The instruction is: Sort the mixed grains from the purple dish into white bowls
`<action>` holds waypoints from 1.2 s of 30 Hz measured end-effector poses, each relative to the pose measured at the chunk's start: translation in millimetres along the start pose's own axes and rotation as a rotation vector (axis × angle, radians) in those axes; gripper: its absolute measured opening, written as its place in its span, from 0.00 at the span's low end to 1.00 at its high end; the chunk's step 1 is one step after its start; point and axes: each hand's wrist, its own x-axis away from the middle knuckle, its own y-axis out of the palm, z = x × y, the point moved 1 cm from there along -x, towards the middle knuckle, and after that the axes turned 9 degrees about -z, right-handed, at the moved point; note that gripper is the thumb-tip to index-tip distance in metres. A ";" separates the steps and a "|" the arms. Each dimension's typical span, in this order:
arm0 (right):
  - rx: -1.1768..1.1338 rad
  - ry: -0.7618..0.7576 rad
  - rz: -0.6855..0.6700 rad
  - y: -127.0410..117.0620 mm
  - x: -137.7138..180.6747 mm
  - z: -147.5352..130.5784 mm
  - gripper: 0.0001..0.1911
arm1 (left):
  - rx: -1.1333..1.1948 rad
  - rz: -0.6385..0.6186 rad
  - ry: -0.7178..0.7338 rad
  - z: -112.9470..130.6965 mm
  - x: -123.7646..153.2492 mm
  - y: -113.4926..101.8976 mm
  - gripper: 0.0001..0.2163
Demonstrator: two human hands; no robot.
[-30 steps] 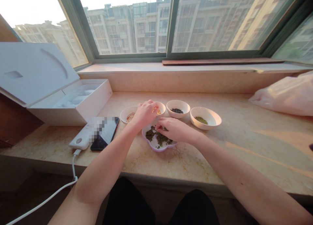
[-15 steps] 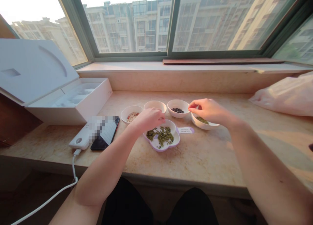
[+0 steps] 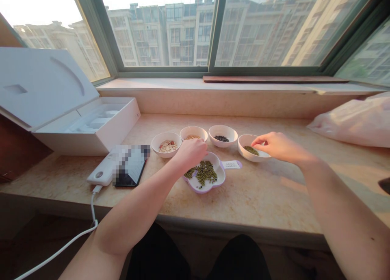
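Note:
My left hand (image 3: pixel 192 152) is closed, with bent fingers at the far edge of a white, purple-rimmed, petal-shaped dish (image 3: pixel 213 186). Green mung beans (image 3: pixel 206 173) lie spread inside it; whatever those fingertips hold is hidden. My right hand (image 3: pixel 276 146) reaches over the rim of the rightmost white bowl (image 3: pixel 254 157), its thumb and fingers drawn together above the mung beans (image 3: pixel 251 150) there. Anything pinched between them is too small to make out. Dark beans (image 3: pixel 221 138) fill the bottom of the neighbouring bowl (image 3: pixel 223 129).
Two more white bowls stand at the left of the row, one with pale flat seeds (image 3: pixel 168 146), one with tan grains (image 3: pixel 192 137). A labelled handle (image 3: pixel 231 164) sticks out from the dish. A phone (image 3: pixel 131 170), power bank (image 3: pixel 102 168), open box (image 3: pixel 117 121) and plastic bag (image 3: pixel 350 119) surround them.
My right hand has come down and right, from beside the dark-bean bowl to over the rightmost bowl. The left hand has shifted slightly, staying at the dish's far edge.

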 end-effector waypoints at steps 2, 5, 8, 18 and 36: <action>0.006 0.022 0.000 -1.8 -0.3 -1.7 0.14 | 0.014 -0.006 -0.004 1.8 1.6 -2.7 0.13; 0.012 0.059 0.001 -2.7 -0.5 -4.0 0.13 | 0.029 -0.023 -0.043 4.6 5.3 -7.6 0.12; 0.004 0.078 -0.015 -1.3 -0.8 -6.1 0.13 | 0.049 -0.055 -0.101 6.5 9.3 -11.5 0.10; 0.035 0.088 -0.069 2.1 -5.9 -6.0 0.15 | 0.107 -0.188 -0.108 10.2 16.9 -18.4 0.10; -0.113 -0.349 0.170 43.1 30.0 -94.3 0.14 | 0.130 0.050 -0.153 -12.1 17.1 -32.5 0.19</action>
